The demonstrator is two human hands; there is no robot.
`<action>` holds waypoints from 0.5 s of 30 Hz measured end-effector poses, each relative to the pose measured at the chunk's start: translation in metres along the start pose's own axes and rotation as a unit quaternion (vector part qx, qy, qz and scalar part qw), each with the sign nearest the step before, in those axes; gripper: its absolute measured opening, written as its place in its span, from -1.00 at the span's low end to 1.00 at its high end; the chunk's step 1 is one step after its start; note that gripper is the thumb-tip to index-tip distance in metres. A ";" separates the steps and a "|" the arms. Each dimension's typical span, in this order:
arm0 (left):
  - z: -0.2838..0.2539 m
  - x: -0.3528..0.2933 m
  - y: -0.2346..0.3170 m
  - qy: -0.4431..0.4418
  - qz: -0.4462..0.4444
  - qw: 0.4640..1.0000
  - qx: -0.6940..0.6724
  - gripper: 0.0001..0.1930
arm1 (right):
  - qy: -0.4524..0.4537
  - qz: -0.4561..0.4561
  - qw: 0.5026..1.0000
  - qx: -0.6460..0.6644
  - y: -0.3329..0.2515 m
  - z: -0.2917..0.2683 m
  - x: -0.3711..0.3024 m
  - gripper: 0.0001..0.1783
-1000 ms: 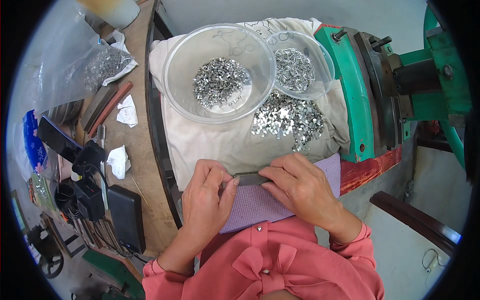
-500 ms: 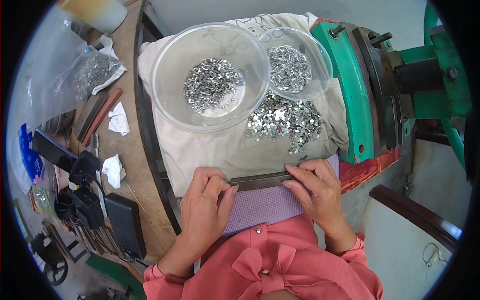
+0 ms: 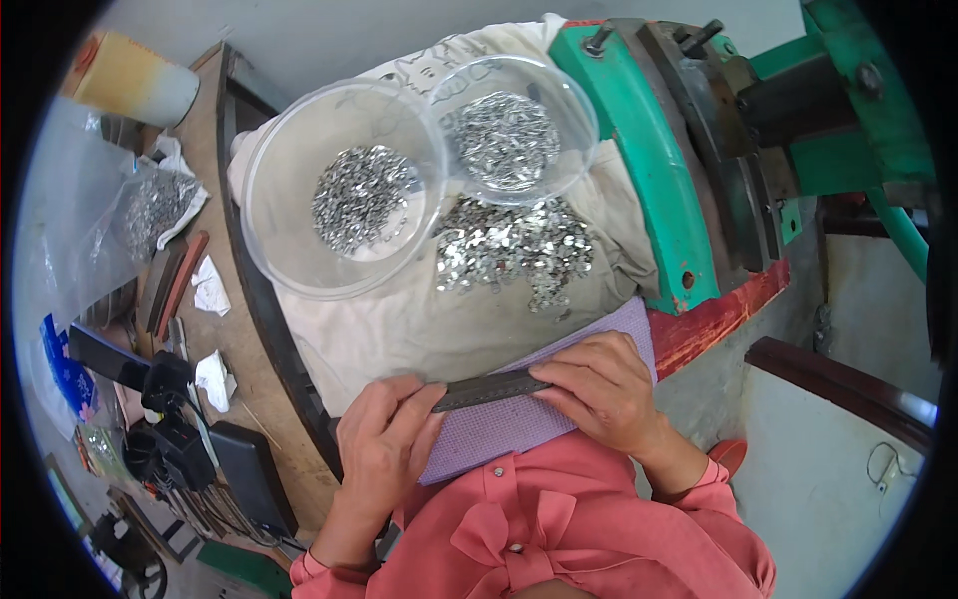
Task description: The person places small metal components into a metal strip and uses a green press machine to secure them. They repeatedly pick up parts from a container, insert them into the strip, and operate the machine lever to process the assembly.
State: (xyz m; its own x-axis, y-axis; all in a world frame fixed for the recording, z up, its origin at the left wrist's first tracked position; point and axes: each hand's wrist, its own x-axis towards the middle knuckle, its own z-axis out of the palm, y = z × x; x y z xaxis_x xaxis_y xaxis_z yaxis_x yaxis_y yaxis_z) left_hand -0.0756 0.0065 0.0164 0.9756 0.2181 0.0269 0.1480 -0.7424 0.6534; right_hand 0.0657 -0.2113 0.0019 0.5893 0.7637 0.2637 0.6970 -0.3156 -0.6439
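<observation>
A dark metal bar [image 3: 487,389] with a row of small holes along it spans the gap between my two hands. My left hand [image 3: 384,434] pinches its left end, and my right hand [image 3: 606,389] grips the right end between thumb and fingers. Under the bar lies a purple woven mat [image 3: 469,446]. Beyond it, small shiny metal discs [image 3: 509,250] are heaped on a beige cloth [image 3: 349,334]. A large clear plastic tub [image 3: 284,265] holds small metal pieces [image 3: 359,200], and a smaller clear tub [image 3: 589,130] beside it contains short metal pins [image 3: 509,140].
At right stands a green machine frame [image 3: 659,190] with dark metal plates and bolts, above a red board edge [image 3: 723,309]. A wooden bench [image 3: 259,369] on the left carries a black box [image 3: 254,469], crumpled white tissue [image 3: 215,379] and a plastic bag of metal pieces [image 3: 165,200].
The view has shifted, so the tubs sit farther left. The bar is tilted, its right end higher, and its face is turned differently. Both hands still hold its ends.
</observation>
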 end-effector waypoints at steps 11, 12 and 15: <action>-0.007 0.026 0.041 0.020 0.102 0.992 0.072 -0.63 | 0.067 -0.035 0.996 0.036 0.012 -0.031 -0.013 -0.69; -0.009 0.033 0.049 0.026 0.124 0.989 0.074 -0.63 | 0.081 -0.042 0.995 0.037 0.013 -0.040 -0.014 -0.68; -0.018 0.063 0.081 0.019 0.199 0.974 0.104 -0.65 | 0.140 -0.062 0.988 0.001 0.016 -0.070 -0.018 -0.70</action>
State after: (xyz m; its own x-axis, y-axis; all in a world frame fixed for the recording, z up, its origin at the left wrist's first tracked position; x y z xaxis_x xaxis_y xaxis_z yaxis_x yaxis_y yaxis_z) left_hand -0.0054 -0.0283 0.0849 0.9562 -0.0919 0.2778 -0.2066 -0.8845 0.4184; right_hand 0.0954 -0.2697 0.0371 0.5894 0.6112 0.5282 0.7701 -0.2278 -0.5958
